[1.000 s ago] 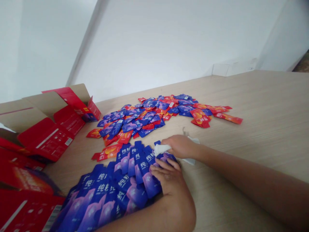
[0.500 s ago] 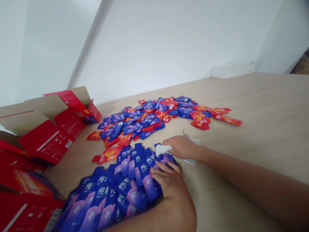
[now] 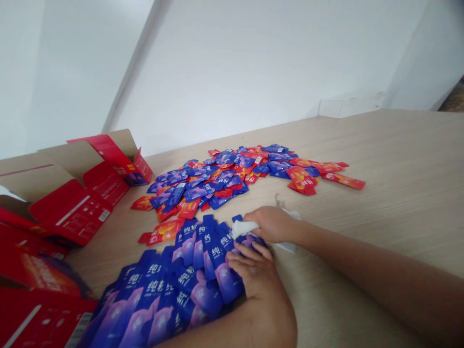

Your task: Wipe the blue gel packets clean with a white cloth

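My right hand (image 3: pixel 273 224) is closed round a crumpled white tissue (image 3: pixel 244 228), whose front end touches the top of a blue sachet at the right end of an overlapping spread. A loose part of the tissue hangs out behind the hand. Just below it, my left hand (image 3: pixel 253 270) lies with its fingers apart, pressing flat on the same end of the blue-and-purple sachets (image 3: pixel 208 246). These sachets fan out towards the lower left, mostly with their printed faces up. The left forearm hides some of their lower edges.
Behind the hands lies a loose heap of red and blue sachets (image 3: pixel 217 179), with a few red ones (image 3: pixel 342 180) trailing right. Open red cartons (image 3: pixel 68 212) line the table's left side. A white box (image 3: pixel 351 105) stands against the white wall at the back.
Almost nothing has moved. The tissue and my right hand have shifted very slightly, while my left hand stays on the sachets.
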Motion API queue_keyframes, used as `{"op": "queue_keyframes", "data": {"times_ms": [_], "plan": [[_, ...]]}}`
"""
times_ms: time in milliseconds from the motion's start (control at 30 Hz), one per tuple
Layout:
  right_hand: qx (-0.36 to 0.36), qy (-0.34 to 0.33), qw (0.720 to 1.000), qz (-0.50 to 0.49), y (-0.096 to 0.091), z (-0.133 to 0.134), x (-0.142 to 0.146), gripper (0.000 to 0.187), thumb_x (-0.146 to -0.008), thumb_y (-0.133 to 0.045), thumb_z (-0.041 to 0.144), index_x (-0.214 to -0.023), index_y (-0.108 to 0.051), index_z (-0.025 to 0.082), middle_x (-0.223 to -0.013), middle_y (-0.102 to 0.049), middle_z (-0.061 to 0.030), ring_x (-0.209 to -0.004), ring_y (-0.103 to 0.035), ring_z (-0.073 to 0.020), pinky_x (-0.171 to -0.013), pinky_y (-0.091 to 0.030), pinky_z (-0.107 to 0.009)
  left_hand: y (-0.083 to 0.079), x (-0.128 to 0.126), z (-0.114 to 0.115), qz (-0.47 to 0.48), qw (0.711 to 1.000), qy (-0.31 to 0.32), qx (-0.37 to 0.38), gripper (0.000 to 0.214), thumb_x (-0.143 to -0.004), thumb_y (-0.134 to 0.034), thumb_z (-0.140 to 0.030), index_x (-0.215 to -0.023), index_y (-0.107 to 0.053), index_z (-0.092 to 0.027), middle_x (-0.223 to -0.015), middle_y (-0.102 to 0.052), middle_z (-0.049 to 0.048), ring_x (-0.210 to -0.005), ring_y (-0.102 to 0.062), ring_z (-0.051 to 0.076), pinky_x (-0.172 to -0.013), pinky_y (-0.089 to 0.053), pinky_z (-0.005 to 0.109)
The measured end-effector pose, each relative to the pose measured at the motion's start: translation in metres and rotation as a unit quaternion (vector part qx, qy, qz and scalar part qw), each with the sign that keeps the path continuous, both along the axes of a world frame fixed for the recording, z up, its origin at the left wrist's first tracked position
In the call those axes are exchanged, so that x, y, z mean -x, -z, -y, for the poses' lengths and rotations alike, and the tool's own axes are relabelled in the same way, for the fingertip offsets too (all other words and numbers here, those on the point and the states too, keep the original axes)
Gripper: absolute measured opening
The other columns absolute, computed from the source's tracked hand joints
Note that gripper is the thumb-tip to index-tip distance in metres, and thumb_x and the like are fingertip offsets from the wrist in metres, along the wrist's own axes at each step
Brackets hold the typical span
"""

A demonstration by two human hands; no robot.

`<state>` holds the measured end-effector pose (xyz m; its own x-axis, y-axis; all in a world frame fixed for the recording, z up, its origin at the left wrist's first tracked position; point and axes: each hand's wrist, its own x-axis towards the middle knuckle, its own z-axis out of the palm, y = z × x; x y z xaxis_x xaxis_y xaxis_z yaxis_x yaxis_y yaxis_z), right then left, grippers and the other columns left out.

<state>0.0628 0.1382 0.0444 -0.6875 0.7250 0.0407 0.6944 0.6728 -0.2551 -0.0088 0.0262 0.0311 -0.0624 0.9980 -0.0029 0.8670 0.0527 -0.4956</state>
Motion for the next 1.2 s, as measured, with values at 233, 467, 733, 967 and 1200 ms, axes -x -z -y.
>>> {"op": "queue_keyframes", "data": {"times_ms": [233,467,733,967,1200], "plan": [[-0.022,-0.009,0.999,-0.041,-0.01,0.002,-0.005,0.025,-0.08,-0.05,0.027,-0.102,-0.061,0.022,-0.096,-0.067,-0.0056,-0.091,-0.06,-0.021,-0.072,-0.037,-0.027,0.005,0.0,-0.002,0.047,0.998,-0.013,-0.031,0.046,-0.079,-0.041,0.002,-0.122,-0.054,-0.012,-0.122,-0.054,0.0276,-0.105,-0.057,0.036,-0.087,-0.044,0.059],[-0.002,-0.018,1.0,-0.003,-0.002,0.001,0.0,0.023,-0.078,-0.052,0.03,-0.098,-0.062,0.024,-0.09,-0.068,-0.0046,-0.085,-0.061,-0.0215,-0.066,-0.037,-0.026,0.005,0.0,-0.002,0.019,1.0,-0.007,-0.019,0.047,-0.081,-0.04,0.0,-0.124,-0.052,-0.012,-0.122,-0.054,0.0282,-0.104,-0.057,0.036,-0.085,-0.045,0.058],[-0.037,-0.017,0.998,-0.041,-0.007,-0.001,-0.007,0.026,-0.08,-0.05,0.026,-0.105,-0.059,0.023,-0.1,-0.066,-0.0058,-0.094,-0.059,-0.0217,-0.075,-0.038,-0.028,0.016,0.0,-0.001,0.035,0.998,-0.016,-0.055,0.046,-0.08,-0.04,0.002,-0.122,-0.054,-0.013,-0.122,-0.055,0.0267,-0.106,-0.057,0.036,-0.088,-0.042,0.061],[-0.008,-0.028,1.0,0.0,0.002,-0.001,0.0,0.033,-0.078,-0.055,0.03,-0.111,-0.057,0.025,-0.099,-0.066,-0.0055,-0.092,-0.059,-0.0219,-0.075,-0.038,-0.028,0.005,0.0,0.0,0.009,1.0,-0.01,-0.02,0.047,-0.081,-0.04,-0.001,-0.125,-0.051,-0.012,-0.122,-0.055,0.0275,-0.103,-0.058,0.036,-0.086,-0.045,0.057],[-0.047,0.015,0.998,-0.042,-0.007,-0.002,-0.008,0.029,-0.08,-0.052,0.029,-0.108,-0.058,0.022,-0.101,-0.065,-0.0062,-0.094,-0.058,-0.0222,-0.076,-0.038,-0.029,0.007,-0.001,-0.001,-0.001,1.0,-0.011,-0.016,0.047,-0.081,-0.039,-0.001,-0.126,-0.051,-0.012,-0.123,-0.053,0.0287,-0.103,-0.058,0.036,-0.085,-0.046,0.057]]}}
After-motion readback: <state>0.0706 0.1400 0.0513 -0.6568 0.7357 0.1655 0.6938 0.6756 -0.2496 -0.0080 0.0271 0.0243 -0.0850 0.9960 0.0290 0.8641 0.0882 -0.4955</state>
